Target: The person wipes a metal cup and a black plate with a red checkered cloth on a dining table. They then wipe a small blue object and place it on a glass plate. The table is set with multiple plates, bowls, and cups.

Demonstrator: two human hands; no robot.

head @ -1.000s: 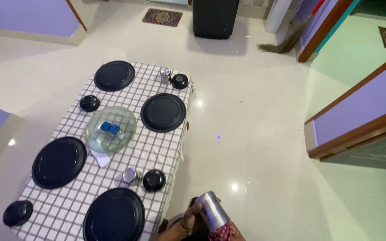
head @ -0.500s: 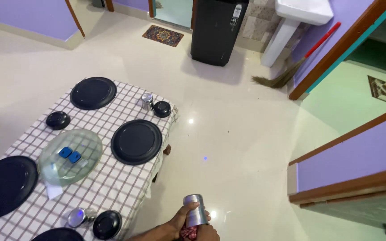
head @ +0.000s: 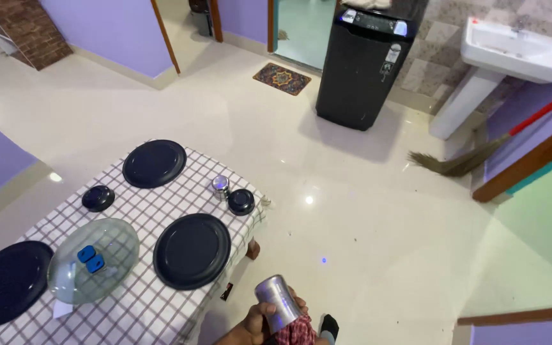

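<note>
Left hand (head: 253,324) wraps its fingers around a steel tumbler (head: 278,302) at the bottom edge of the head view, holding it tilted over the glossy cream floor (head: 365,211), just beside the near right corner of the checked tablecloth (head: 161,300). Only a sliver of the right hand (head: 298,300) shows behind the cup, next to a red patterned cloth (head: 296,332); whether it grips or lies loose cannot be told.

On the table, three black plates show: one (head: 154,163) at the far edge, one (head: 191,250) by the right edge, one (head: 6,282) at the left edge. A clear glass lid (head: 94,260) with a blue knob lies between the latter two. A second steel tumbler (head: 220,186) stands at the far right corner, just beside a small black bowl (head: 241,200); another black bowl (head: 98,198) sits near the far plate.

Beyond the table stand a black washing machine (head: 368,64), a white pedestal sink (head: 512,51), a red-handled broom (head: 480,153) and a patterned doormat (head: 282,78).
</note>
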